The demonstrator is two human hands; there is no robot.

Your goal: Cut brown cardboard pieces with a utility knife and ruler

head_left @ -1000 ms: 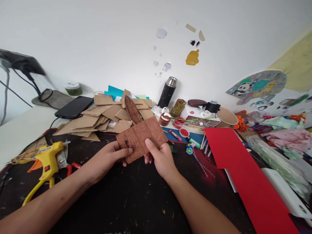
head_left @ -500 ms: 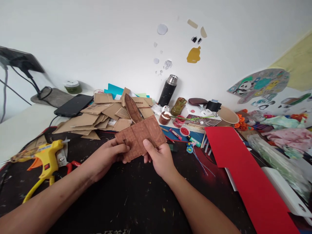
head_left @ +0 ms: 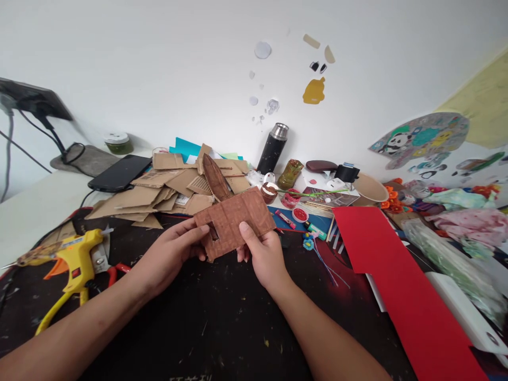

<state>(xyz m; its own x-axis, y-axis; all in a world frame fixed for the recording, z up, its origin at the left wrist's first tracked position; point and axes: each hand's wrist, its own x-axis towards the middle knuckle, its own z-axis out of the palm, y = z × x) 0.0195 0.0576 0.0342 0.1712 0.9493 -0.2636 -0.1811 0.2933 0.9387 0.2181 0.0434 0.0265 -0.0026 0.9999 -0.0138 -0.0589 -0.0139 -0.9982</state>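
The left hand (head_left: pixel 169 256) is pinching a brown panel (head_left: pixel 230 218) by its left edge, the thumb lying beside a small hole (head_left: pixel 213 232). The right hand (head_left: pixel 270 259) is gripping the other end, thumb pressing its face. Tilted, the panel is hanging above a dark mat (head_left: pixel 222 328); beyond, scrap cardboard (head_left: pixel 130 198) is lying piled.

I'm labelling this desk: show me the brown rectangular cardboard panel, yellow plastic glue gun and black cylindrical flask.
Brown rectangular cardboard panel (head_left: pixel 230 219), head view: middle of its face.
Yellow plastic glue gun (head_left: pixel 82 254), head view: its body.
Black cylindrical flask (head_left: pixel 272 152), head view: its side, mid-height.
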